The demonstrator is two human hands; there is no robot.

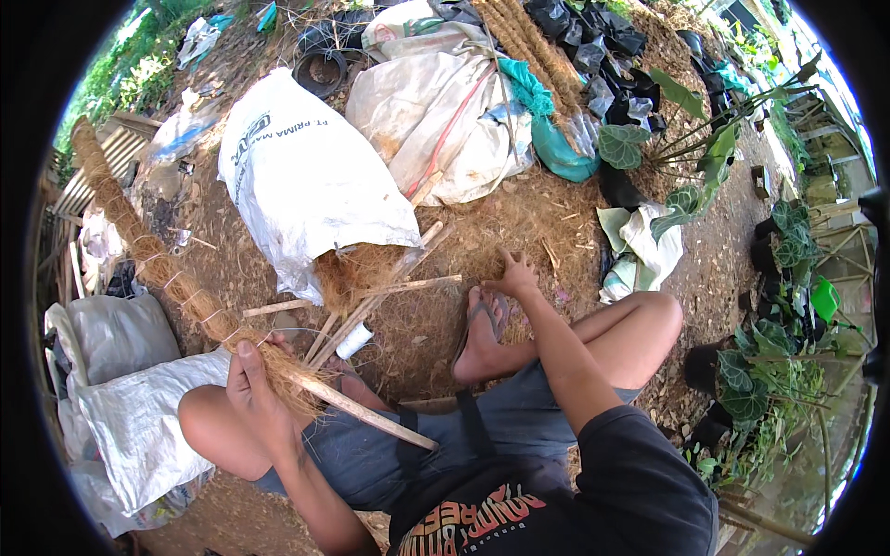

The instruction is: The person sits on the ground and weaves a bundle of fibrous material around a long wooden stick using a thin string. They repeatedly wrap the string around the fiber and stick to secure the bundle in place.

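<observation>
We take the white sack (320, 176) as our landmark. The fibre-wrapped pole (190, 295) slants past it on the left, its bare wooden end (375, 417) reaching over the lap on the near side of the sack. Our left hand (250, 375), nearer to us than the sack, grasps the pole where the wrapping gives way to wood, thumb on top. Our right hand (515, 276) is right of the sack's mouth, low over the ground, fingers somewhat spread; we cannot tell whether it has hold of any strands. Brown fibre (352, 276) spills from the sack's mouth, and a spool of white thread (354, 340) lies just nearer to us than that opening.

We judge the pole stiff at its core and fairly light, but long enough to swing at the far end. Its coat should be springy, rough rather than slippery, and loose at the ragged near edge. We would hold the bare wood to steady it, and press the wrapping only gently beside the pale ties.
</observation>
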